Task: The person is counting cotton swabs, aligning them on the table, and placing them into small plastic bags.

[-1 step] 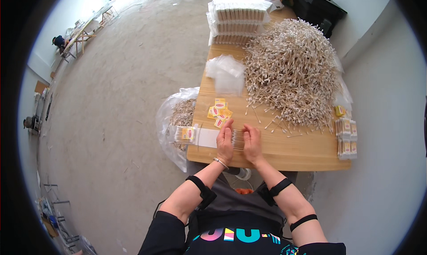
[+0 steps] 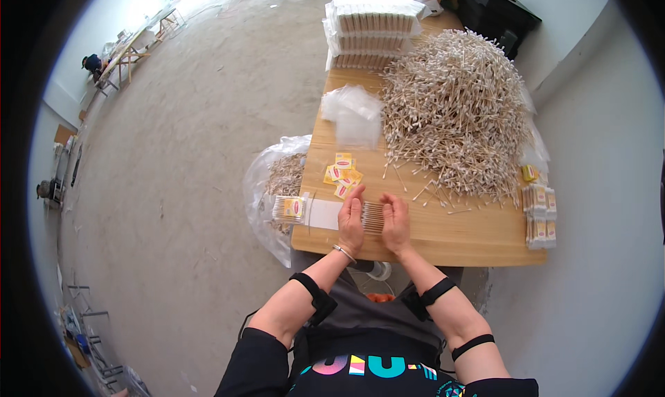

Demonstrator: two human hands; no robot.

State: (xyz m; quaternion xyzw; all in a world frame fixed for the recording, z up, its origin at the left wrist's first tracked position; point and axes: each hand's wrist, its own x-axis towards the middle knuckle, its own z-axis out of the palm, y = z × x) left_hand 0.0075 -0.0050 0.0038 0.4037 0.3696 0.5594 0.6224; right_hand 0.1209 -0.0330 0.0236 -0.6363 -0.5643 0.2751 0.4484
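Clearly everything sits within arm's reach on the wooden table (image 2: 443, 238): a huge heap of cotton swabs (image 2: 454, 113) at the back, stacked filled packs (image 2: 370, 33) behind it, empty clear bags (image 2: 353, 113) and yellow labels (image 2: 343, 172) nearer. A plastic sack (image 2: 277, 182) beside the table holds more swabs. Left hand (image 2: 351, 220) and right hand (image 2: 395, 220), fingers together, press a small row of swabs (image 2: 373, 217) between them, squaring its ends.

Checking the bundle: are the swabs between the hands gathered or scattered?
Gathered: the swabs lie side by side in one flat row between left hand and right hand.
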